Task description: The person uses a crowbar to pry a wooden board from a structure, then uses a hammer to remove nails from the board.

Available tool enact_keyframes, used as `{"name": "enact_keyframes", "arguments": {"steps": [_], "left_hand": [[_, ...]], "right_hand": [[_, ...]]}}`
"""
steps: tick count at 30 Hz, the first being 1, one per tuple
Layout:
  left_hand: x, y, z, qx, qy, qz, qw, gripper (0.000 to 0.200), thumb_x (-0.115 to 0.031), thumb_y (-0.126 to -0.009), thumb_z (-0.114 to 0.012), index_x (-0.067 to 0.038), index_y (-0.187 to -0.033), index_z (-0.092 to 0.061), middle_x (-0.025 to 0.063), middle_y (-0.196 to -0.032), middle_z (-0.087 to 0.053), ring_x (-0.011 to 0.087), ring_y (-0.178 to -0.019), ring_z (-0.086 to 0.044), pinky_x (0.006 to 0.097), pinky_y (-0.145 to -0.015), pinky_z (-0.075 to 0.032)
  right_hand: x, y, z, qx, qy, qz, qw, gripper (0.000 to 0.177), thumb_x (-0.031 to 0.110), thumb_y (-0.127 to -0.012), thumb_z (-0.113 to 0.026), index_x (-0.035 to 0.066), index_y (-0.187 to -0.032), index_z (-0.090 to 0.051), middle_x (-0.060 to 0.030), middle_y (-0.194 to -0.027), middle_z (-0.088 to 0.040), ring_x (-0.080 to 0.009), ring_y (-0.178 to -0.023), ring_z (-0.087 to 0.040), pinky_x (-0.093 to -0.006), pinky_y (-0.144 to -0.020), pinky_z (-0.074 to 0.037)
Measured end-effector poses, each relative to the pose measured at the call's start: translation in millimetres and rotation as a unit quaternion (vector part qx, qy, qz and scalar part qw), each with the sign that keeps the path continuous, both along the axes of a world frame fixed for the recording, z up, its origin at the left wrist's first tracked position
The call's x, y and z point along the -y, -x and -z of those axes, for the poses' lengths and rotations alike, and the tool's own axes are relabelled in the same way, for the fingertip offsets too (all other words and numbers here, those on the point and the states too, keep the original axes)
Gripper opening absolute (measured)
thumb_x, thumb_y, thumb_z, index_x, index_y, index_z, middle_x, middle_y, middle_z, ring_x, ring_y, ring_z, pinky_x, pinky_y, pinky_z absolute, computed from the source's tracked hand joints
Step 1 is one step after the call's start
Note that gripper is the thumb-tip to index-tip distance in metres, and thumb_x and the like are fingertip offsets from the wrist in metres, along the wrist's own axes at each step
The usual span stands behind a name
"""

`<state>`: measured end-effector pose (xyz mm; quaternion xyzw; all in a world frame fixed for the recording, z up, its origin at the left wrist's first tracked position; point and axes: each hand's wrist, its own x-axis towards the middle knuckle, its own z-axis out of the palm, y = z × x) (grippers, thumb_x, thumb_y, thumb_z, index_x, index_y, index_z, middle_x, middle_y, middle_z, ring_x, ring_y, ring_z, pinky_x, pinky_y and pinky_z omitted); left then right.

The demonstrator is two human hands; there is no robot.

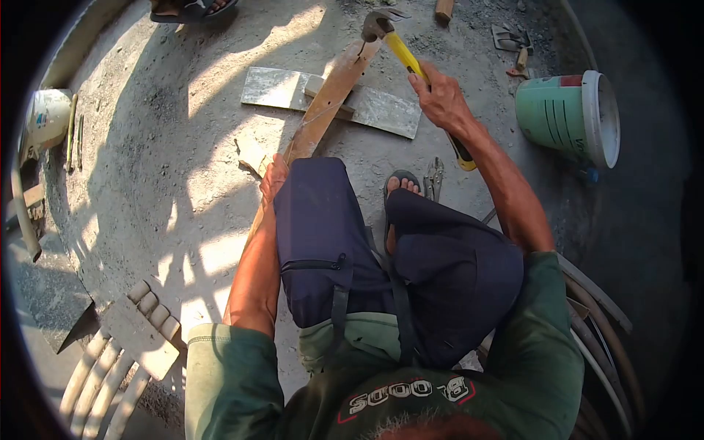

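A hammer (401, 53) with a yellow and black handle is gripped by my right hand (444, 99). Its metal head is over the far end of a long wooden plank (330, 95), beside a nail (361, 50) standing in the wood. The plank lies at a slant across a grey board (385, 111), with a small wood block (314, 86) at the crossing. My left hand (274, 176) is closed around the plank's edge next to my knee; part of that hand is hidden by the trouser leg.
A green bucket (554, 114) lies tipped at the right, near a trowel (522, 55). Pliers (434, 178) lie by my right foot. Another person's sandalled foot (194, 10) is at the top left. A white bucket (50, 117) stands at the left.
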<state>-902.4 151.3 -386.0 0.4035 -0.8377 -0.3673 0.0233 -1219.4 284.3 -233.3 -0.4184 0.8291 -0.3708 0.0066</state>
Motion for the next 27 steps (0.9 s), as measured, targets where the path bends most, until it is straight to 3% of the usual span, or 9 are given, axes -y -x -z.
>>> {"name": "enact_keyframes", "arguments": {"steps": [3,8,12,14,18,21,23,25,27], "left_hand": [[8,9,10,0.023,-0.032,0.002,0.999,0.035,-0.033,-0.081,-0.058,-0.005,-0.093,-0.041,0.019,-0.08,-0.054,0.0373,-0.08,-0.059,0.0467,-0.071,-0.045],[1,-4,17,-0.017,-0.052,-0.014,0.998,0.031,-0.031,-0.083,-0.055,-0.006,-0.094,-0.041,0.0184,-0.08,-0.053,0.0363,-0.078,-0.058,0.045,-0.068,-0.045],[1,-6,21,0.017,0.001,0.021,1.0,0.032,-0.035,-0.086,-0.052,-0.007,-0.098,-0.043,0.018,-0.081,-0.054,0.036,-0.078,-0.058,0.0441,-0.067,-0.045],[-2,-12,28,0.011,-0.012,0.015,1.0,0.034,-0.038,-0.087,-0.051,-0.007,-0.1,-0.044,0.0172,-0.081,-0.054,0.0354,-0.077,-0.058,0.0438,-0.067,-0.045],[-5,-2,-5,-0.001,-0.117,-0.046,0.992,0.039,-0.041,-0.088,-0.05,-0.007,-0.105,-0.046,0.0151,-0.08,-0.054,0.0339,-0.076,-0.058,0.0429,-0.066,-0.045],[-7,-12,20,-0.082,-0.081,-0.043,0.992,0.038,-0.041,-0.088,-0.051,-0.006,-0.104,-0.045,0.0138,-0.078,-0.053,0.0327,-0.074,-0.058,0.0424,-0.065,-0.044],[-10,-15,21,-0.072,-0.045,-0.015,0.996,0.036,-0.039,-0.087,-0.053,-0.007,-0.1,-0.044,0.0134,-0.076,-0.052,0.0322,-0.072,-0.058,0.0422,-0.064,-0.044],[0,-7,16,-0.011,0.004,0.012,1.0,0.033,-0.036,-0.086,-0.054,-0.007,-0.095,-0.042,0.0133,-0.074,-0.05,0.0319,-0.07,-0.057,0.0422,-0.063,-0.044],[-2,-15,27,0.033,0.029,0.012,0.999,0.031,-0.034,-0.085,-0.054,-0.007,-0.093,-0.04,0.0148,-0.075,-0.051,0.034,-0.072,-0.057,0.0439,-0.065,-0.044]], "right_hand": [[15,5,-47,0.117,-0.107,-0.003,0.987,0.03,0.03,-0.095,-0.044,0.005,-0.109,-0.053,-0.0012,-0.06,-0.051,-0.0081,-0.044,-0.047,-0.0249,-0.038,-0.039],[43,-20,-94,0.234,0.274,0.067,0.931,0.03,0.032,-0.094,-0.046,0.004,-0.106,-0.054,-0.0003,-0.058,-0.048,-0.0069,-0.043,-0.044,-0.0248,-0.036,-0.039],[13,-13,-15,0.025,0.079,0.038,0.996,0.028,0.03,-0.095,-0.046,0.005,-0.106,-0.052,-0.0003,-0.057,-0.047,-0.0068,-0.042,-0.044,-0.0238,-0.035,-0.038],[4,-19,-27,0.264,-0.131,0.075,0.953,0.026,0.026,-0.095,-0.046,0.004,-0.108,-0.052,-0.0013,-0.056,-0.047,-0.008,-0.041,-0.044,-0.0239,-0.035,-0.038],[12,-11,-76,0.183,0.013,0.049,0.982,0.028,0.027,-0.094,-0.046,0.004,-0.11,-0.052,-0.002,-0.057,-0.048,-0.0091,-0.041,-0.044,-0.0243,-0.035,-0.038],[38,-18,-90,0.184,0.131,0.111,0.968,0.05,0.046,-0.088,-0.05,0.012,-0.124,-0.045,-0.0165,-0.093,-0.065,-0.0298,-0.078,-0.066,-0.048,-0.065,-0.052],[21,-19,-20,0.071,0.218,0.082,0.97,0.028,0.027,-0.094,-0.047,0.005,-0.109,-0.054,-0.0029,-0.06,-0.051,-0.0091,-0.041,-0.046,-0.0249,-0.036,-0.039],[-8,-6,39,-0.1,-0.066,-0.059,0.991,0.026,0.027,-0.094,-0.047,0.005,-0.106,-0.054,-0.0032,-0.061,-0.051,-0.0088,-0.04,-0.046,-0.0244,-0.035,-0.038],[3,-18,-4,0.051,-0.119,0.003,0.992,0.026,0.025,-0.091,-0.05,0.003,-0.105,-0.05,-0.0184,-0.062,-0.055,-0.034,-0.061,-0.059,-0.0408,-0.058,-0.045]]}}
